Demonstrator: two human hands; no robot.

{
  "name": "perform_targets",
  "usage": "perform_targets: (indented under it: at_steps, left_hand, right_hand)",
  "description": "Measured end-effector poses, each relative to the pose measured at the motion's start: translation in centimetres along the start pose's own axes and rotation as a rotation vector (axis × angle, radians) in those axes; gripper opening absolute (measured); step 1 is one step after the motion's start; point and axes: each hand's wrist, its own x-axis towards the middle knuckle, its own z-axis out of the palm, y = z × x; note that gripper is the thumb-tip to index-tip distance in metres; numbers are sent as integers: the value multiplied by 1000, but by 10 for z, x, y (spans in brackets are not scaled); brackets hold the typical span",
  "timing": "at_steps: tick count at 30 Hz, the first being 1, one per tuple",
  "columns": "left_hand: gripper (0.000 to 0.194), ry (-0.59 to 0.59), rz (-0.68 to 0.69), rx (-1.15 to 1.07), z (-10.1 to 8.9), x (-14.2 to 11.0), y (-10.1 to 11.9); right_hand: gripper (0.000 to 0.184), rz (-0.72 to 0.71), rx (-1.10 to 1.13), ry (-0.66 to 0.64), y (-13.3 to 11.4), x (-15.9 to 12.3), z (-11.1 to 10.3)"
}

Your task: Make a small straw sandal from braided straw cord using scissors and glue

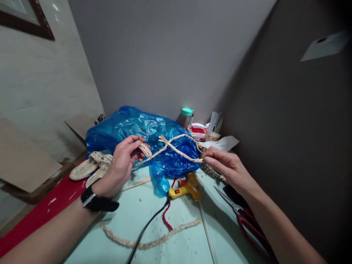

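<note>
My left hand (128, 152) is closed on a small folded coil of braided straw cord (145, 149), pinched between thumb and fingers. From it the pale braid runs to the right and loops back in the air. My right hand (227, 165) pinches the same kind of braid near its thumb and fingertips, and a frayed end (164, 140) sticks up to the left of it. Both hands are raised above the table, in front of a crumpled blue plastic bag (137, 124). Whether the two held lengths are one continuous cord is hard to tell.
A yellow glue gun (185, 190) with a black cable lies mid-table. Red-handled scissors (247, 220) lie at right. A thicker braid (154, 242) and a clear stick (207, 234) are nearer me. Woven straw slippers (92, 167) sit at left, a green-lidded bottle (187, 116) at the back.
</note>
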Motion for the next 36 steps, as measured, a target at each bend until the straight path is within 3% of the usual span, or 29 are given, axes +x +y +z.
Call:
perform_targets:
  at_steps: [4,12,23,32,36]
  left_hand:
    - [3,-128,-12,3,17,10,24]
    - [16,-375,-101,109,30,-26,39]
    - [15,-319,-71,52,36,-27,38]
    - [13,-334,-174,-73,35,-21,30]
    - [9,-223,-140,-105,30,-19,40]
  right_hand:
    - [21,-15,18,55,-14,-6,2]
    - [18,-54,6,92,-31,-16,3]
    - [14,-15,4,81,-22,-17,18]
    - [17,7,-18,54,-19,-23,17]
    - [14,6,-86,195,-17,-24,20]
